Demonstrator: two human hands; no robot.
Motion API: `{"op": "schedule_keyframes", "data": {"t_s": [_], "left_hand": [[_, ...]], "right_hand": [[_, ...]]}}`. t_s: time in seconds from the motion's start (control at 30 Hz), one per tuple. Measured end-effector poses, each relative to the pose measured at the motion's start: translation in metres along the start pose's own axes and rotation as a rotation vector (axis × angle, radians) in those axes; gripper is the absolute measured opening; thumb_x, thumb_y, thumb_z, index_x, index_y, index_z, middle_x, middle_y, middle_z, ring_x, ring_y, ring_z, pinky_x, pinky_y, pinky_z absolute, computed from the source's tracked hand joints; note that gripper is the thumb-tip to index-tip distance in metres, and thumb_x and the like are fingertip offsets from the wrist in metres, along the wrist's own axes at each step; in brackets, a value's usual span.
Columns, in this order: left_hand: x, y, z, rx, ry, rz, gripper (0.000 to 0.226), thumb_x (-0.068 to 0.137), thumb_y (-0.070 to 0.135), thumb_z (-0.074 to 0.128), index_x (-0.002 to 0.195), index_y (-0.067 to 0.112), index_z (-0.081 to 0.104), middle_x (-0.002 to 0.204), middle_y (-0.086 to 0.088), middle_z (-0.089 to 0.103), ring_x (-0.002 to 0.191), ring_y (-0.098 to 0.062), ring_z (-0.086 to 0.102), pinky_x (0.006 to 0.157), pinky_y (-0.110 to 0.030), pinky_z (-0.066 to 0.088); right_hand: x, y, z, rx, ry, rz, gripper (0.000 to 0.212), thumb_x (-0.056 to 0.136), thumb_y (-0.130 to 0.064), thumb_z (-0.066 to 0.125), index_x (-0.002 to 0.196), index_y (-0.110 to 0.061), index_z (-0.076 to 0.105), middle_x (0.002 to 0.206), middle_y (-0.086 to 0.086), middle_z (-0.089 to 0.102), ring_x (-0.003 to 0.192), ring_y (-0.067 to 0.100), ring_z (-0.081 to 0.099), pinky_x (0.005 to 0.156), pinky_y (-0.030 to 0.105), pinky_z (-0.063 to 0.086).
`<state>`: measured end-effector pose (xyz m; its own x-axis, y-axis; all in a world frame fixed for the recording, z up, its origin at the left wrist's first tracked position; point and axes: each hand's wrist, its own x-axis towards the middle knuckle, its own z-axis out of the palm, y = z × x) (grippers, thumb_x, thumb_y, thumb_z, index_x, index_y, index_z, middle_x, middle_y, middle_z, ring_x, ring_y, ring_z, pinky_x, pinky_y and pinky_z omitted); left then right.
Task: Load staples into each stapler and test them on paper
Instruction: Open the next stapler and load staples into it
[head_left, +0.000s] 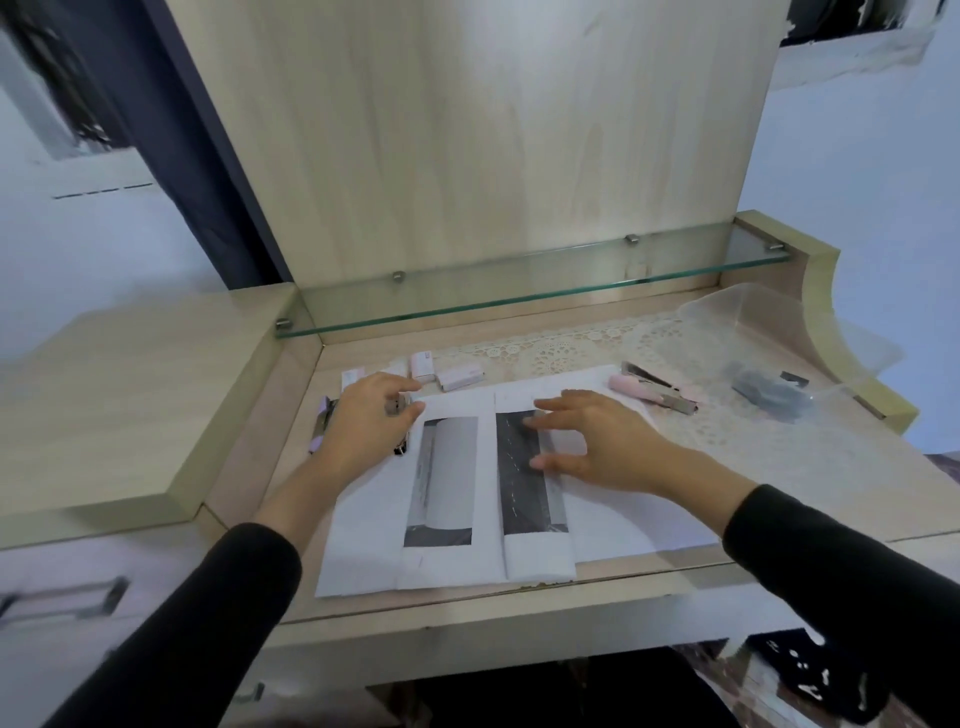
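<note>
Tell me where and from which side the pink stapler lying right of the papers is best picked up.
Probably by the pink body of the pink stapler, at the end nearest the papers, pinched across its sides from above. It lies flat and seems opened, with bare metal arms running toward the plastic container. The right hand is the nearer one.

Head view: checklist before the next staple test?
1. White printed paper sheets flat on the wooden desk: ok.
2. Right hand rests on the sheets, fingers straight: ok.
3. Left hand over a metal stapler at the paper's edge; grip: cannot tell.
4. Pink stapler lies hinged open, not ready: not ok.
5. Small pale staple boxes behind the sheets: ok.
</note>
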<state>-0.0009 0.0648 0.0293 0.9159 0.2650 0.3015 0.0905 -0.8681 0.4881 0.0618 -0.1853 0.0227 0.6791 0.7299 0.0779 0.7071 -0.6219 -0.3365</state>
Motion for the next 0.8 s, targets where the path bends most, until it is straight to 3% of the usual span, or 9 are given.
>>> {"op": "schedule_keyframes", "data": {"t_s": [0.1, 0.2, 0.4, 0.47, 0.53, 0.63, 0.73, 0.8], "left_hand": [[-0.009, -0.011, -0.005, 0.006, 0.041, -0.068, 0.020, 0.083, 0.015, 0.063, 0.103, 0.011, 0.069, 0.096, -0.007, 0.064, 0.086, -0.022, 0.055, 0.091, -0.040, 0.042], [-0.020, -0.018, -0.010, -0.008, 0.066, -0.101, 0.015, 0.085, 0.009, 0.061, 0.096, 0.007, 0.071, 0.096, -0.012, 0.064, 0.087, -0.027, 0.056, 0.090, -0.038, 0.042], [-0.028, -0.023, -0.012, 0.009, 0.103, -0.191, 0.024, 0.088, 0.015, 0.057, 0.110, 0.010, 0.066, 0.088, -0.008, 0.064, 0.083, -0.021, 0.057, 0.079, -0.026, 0.042], [-0.027, -0.022, -0.008, -0.022, 0.120, -0.221, 0.025, 0.087, 0.017, 0.057, 0.110, 0.010, 0.066, 0.082, -0.004, 0.065, 0.090, -0.022, 0.059, 0.085, -0.026, 0.041], [-0.023, -0.022, -0.003, -0.006, 0.074, -0.245, 0.027, 0.088, 0.023, 0.055, 0.110, 0.011, 0.065, 0.070, 0.001, 0.062, 0.110, -0.024, 0.054, 0.102, -0.030, 0.035], [-0.016, -0.019, 0.003, 0.190, -0.018, -0.230, 0.033, 0.090, 0.037, 0.049, 0.105, 0.011, 0.064, 0.071, -0.005, 0.064, 0.119, -0.021, 0.050, 0.114, -0.035, 0.017], [-0.011, -0.009, 0.005, 0.430, -0.083, -0.237, 0.045, 0.088, 0.053, 0.045, 0.101, 0.014, 0.063, 0.088, -0.006, 0.066, 0.110, -0.022, 0.054, 0.108, -0.037, 0.028], [-0.007, -0.003, 0.006, 0.503, -0.102, -0.266, 0.046, 0.085, 0.057, 0.049, 0.089, 0.013, 0.061, 0.083, -0.004, 0.063, 0.097, -0.023, 0.056, 0.103, -0.037, 0.034]], "right_hand": [[-0.003, -0.002, 0.008, -0.054, -0.057, 0.014, 0.056, 0.084, -0.055, 0.050, 0.134, -0.034, 0.041, 0.149, -0.011, 0.029, 0.139, 0.017, 0.020, 0.112, 0.035, 0.019], [-0.003, 0.001, 0.011, -0.075, -0.075, 0.038, 0.056, 0.085, -0.055, 0.048, 0.136, -0.034, 0.038, 0.150, -0.011, 0.027, 0.140, 0.018, 0.020, 0.114, 0.037, 0.019], [-0.007, 0.012, 0.004, -0.035, -0.099, 0.056, 0.055, 0.085, -0.052, 0.052, 0.136, -0.034, 0.039, 0.150, -0.011, 0.027, 0.139, 0.012, 0.022, 0.110, 0.033, 0.023], [-0.008, 0.014, 0.002, -0.024, -0.101, 0.067, 0.056, 0.084, -0.052, 0.053, 0.135, -0.035, 0.039, 0.150, -0.010, 0.027, 0.138, 0.011, 0.023, 0.108, 0.032, 0.025], [-0.009, 0.016, 0.001, -0.024, -0.102, 0.077, 0.056, 0.084, -0.052, 0.053, 0.135, -0.035, 0.039, 0.150, -0.010, 0.027, 0.138, 0.011, 0.023, 0.108, 0.033, 0.026], [-0.010, 0.016, 0.002, -0.020, -0.094, 0.082, 0.057, 0.083, -0.053, 0.053, 0.136, -0.036, 0.038, 0.150, -0.011, 0.027, 0.138, 0.010, 0.023, 0.107, 0.032, 0.027], [-0.011, 0.016, 0.002, -0.011, -0.082, 0.077, 0.057, 0.083, -0.052, 0.054, 0.136, -0.036, 0.038, 0.150, -0.011, 0.027, 0.137, 0.010, 0.023, 0.106, 0.031, 0.027], [-0.011, 0.016, 0.002, 0.001, -0.075, 0.081, 0.057, 0.082, -0.052, 0.055, 0.135, -0.036, 0.039, 0.149, -0.011, 0.028, 0.137, 0.010, 0.024, 0.106, 0.030, 0.027]]}}
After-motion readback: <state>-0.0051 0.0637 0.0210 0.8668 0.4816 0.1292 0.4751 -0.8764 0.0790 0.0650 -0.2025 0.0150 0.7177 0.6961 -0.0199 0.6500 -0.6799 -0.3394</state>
